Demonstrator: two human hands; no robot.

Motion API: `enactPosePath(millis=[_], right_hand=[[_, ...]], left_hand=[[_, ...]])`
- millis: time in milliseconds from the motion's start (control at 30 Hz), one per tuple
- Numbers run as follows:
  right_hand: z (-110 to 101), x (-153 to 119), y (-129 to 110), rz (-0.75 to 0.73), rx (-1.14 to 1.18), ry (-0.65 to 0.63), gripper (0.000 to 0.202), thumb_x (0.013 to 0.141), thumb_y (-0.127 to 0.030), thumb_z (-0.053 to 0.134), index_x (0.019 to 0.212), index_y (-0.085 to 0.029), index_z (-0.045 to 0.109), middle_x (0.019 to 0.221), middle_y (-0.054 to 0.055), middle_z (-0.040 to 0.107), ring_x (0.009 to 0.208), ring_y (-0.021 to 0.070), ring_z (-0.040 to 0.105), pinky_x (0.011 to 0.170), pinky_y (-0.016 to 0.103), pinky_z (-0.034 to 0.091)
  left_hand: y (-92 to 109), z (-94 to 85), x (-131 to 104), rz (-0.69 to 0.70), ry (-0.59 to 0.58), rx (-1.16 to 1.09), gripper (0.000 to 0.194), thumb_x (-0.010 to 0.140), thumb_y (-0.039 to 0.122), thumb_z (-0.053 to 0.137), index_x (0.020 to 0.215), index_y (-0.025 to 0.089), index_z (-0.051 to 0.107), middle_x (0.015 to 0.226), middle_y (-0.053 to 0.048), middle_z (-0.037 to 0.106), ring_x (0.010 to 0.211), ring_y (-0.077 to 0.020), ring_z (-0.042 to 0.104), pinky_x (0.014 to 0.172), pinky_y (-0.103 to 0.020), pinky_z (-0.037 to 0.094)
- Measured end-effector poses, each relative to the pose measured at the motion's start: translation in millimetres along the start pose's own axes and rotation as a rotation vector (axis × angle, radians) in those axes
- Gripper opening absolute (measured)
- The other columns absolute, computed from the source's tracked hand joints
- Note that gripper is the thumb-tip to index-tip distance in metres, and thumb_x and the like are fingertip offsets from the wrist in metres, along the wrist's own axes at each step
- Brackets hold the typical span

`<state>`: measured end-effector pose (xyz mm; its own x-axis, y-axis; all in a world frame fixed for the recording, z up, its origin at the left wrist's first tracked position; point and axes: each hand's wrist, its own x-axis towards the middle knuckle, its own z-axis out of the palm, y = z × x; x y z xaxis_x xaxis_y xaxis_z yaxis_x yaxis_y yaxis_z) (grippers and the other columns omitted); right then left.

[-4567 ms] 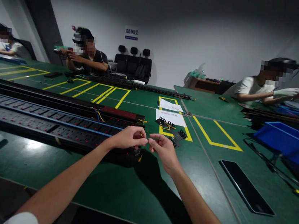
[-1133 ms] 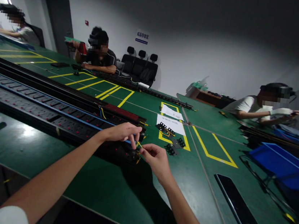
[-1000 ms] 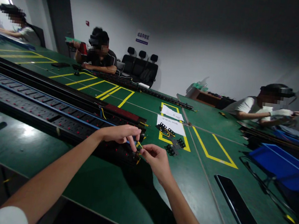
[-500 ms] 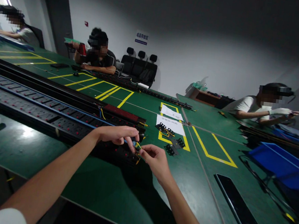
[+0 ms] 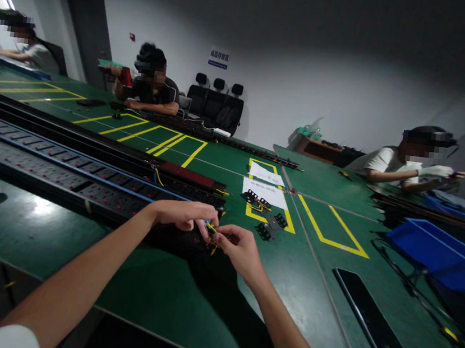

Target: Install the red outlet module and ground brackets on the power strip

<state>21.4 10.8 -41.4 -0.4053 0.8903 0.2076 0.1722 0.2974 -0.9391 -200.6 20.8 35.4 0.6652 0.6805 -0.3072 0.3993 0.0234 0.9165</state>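
Note:
At the near end of a long black power strip [image 5: 174, 236] with red-marked sockets, both hands come together over thin wires. My left hand [image 5: 185, 215] reaches across the strip, its bent fingers closed around the blue and yellow-green wires [image 5: 211, 227] at the end. My right hand [image 5: 240, 249] faces it from the right, thumb and index finger pinched on the yellow-green wire. The fingertips hide the exact point where the wires meet the strip. Short yellow wire ends show just below the fingers.
More long strips [image 5: 91, 151] lie behind, beside small black brackets [image 5: 265, 232] and paper sheets [image 5: 266, 192]. A phone [image 5: 371, 315], dark cables [image 5: 409, 283] and a blue bin [image 5: 438, 253] are at right on the green table [image 5: 150, 294]. Other people sit across the table.
My fingertips have shifted slightly down and left, and my left fingers have bent further over the wires. The right hand keeps its pinch.

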Motion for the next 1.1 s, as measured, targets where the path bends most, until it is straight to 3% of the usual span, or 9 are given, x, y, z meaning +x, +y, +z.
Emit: enactPosePath(millis=[200, 467, 733, 1100], right_hand=[[-0.9, 0.0, 2.2, -0.007, -0.047, 0.001, 0.024, 0.083, -0.037, 0.068, 0.088, -0.017, 0.080, 0.072, 0.004, 0.073, 0.057, 0.0137, 0.052, 0.052, 0.024, 0.035], [-0.8, 1.2, 3.2, -0.019, -0.065, 0.025, 0.020, 0.082, -0.032, 0.064, 0.082, -0.018, 0.078, 0.072, 0.004, 0.073, 0.061, 0.0150, 0.056, 0.054, 0.024, 0.037], [-0.5, 1.6, 2.3, 0.022, -0.065, 0.023, 0.022, 0.080, -0.035, 0.064, 0.081, -0.017, 0.076, 0.066, 0.003, 0.070, 0.055, 0.0133, 0.052, 0.052, 0.024, 0.035], [-5.2, 0.7, 2.7, 0.015, -0.081, -0.016, 0.025, 0.082, -0.040, 0.066, 0.085, -0.017, 0.076, 0.070, 0.004, 0.073, 0.058, 0.0149, 0.057, 0.053, 0.024, 0.038]], left_hand=[[0.5, 2.6, 1.3, -0.018, -0.019, -0.008, 0.064, 0.087, 0.080, 0.048, 0.112, 0.021, 0.055, 0.091, -0.009, 0.076, 0.041, -0.0058, 0.017, 0.043, -0.026, 0.009], [6.1, 10.2, 2.8, -0.029, -0.012, -0.057, 0.068, 0.079, 0.084, 0.056, 0.110, 0.023, 0.052, 0.089, -0.006, 0.073, 0.042, -0.0049, 0.023, 0.045, -0.025, 0.008], [4.3, 11.9, 3.4, -0.020, -0.020, -0.066, 0.065, 0.081, 0.082, 0.056, 0.112, 0.025, 0.052, 0.086, -0.003, 0.071, 0.042, -0.0052, 0.024, 0.046, -0.025, 0.011], [4.1, 6.8, -0.1, -0.053, 0.020, -0.026, 0.064, 0.086, 0.077, 0.056, 0.118, 0.021, 0.054, 0.099, -0.010, 0.076, 0.038, -0.0049, 0.034, 0.038, -0.022, 0.018]])
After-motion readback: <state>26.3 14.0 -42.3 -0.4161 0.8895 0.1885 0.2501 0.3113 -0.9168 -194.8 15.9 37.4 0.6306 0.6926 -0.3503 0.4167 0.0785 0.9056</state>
